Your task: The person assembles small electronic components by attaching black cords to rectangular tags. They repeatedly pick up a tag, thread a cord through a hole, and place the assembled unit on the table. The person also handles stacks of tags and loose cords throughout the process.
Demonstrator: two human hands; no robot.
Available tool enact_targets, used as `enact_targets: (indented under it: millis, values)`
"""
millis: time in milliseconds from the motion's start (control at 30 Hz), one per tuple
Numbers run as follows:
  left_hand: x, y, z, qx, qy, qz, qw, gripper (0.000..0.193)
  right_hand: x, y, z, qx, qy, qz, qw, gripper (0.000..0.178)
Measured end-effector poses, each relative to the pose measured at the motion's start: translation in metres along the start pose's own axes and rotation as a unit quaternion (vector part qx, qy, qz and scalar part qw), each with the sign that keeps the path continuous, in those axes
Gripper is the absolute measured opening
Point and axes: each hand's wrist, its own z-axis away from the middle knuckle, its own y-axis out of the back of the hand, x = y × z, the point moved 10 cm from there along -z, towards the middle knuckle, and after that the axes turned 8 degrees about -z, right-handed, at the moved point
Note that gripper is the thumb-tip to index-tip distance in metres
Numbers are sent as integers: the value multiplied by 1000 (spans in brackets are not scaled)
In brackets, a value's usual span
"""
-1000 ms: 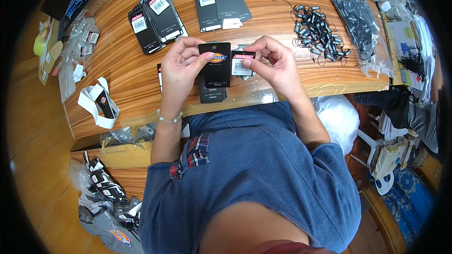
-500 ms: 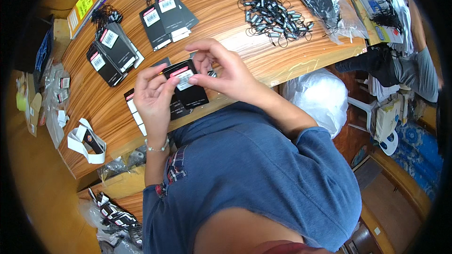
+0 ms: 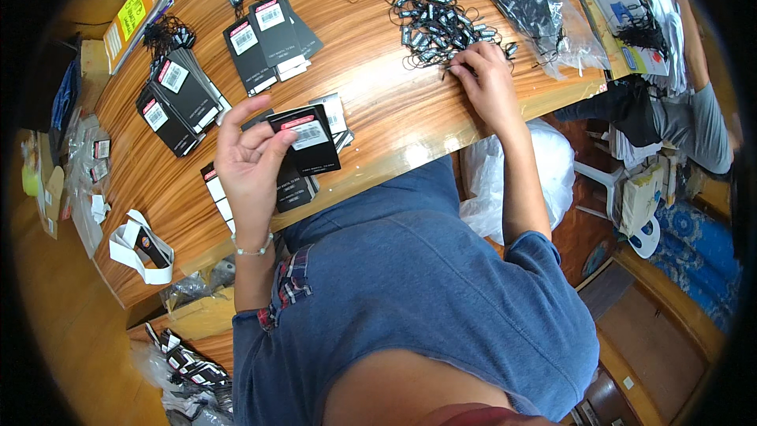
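Left hand (image 3: 251, 159) grips black tag (image 3: 309, 139); right hand (image 3: 490, 85) pinches cord pile (image 3: 435, 25).

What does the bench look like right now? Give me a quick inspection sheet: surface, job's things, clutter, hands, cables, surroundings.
Surface: wooden table, glossy, striped grain.
Job's things: black card tag in the left hand; pile of black string loops under the right hand.
Clutter: stacks of black tags and; clear bag of loops; white strap near the table's corner.
Hands: left hand grips the tag; right hand reaches into the loop pile.
Cables: nothing seen.
Surroundings: white plastic bag under the table; another person's grey sleeve at far right.
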Motion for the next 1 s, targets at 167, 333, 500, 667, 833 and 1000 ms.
enact_targets:
  millis: [167,333,500,667,833,1000]
  values:
    - [2,-19,-1,-69,25,-11,997,19,15,33,-7,118,-96,-327,933,6]
    - [13,-59,-12,-189,21,15,982,14,-26,33,-25,111,-113,-612,774,15]
    - [32,-105,-23,-244,-22,-12,969,11,-67,-6,-32,44,-88,-752,652,18]
    - [22,-123,-35,-273,-39,-16,961,13,-85,-9,-33,41,-99,-739,665,12]
    - [27,-124,-32,-266,-37,-66,961,14,-76,-4,-44,49,-78,-733,674,12]
    - [13,-125,-27,-277,-22,-72,958,15,-51,16,-61,104,-61,-755,645,12]
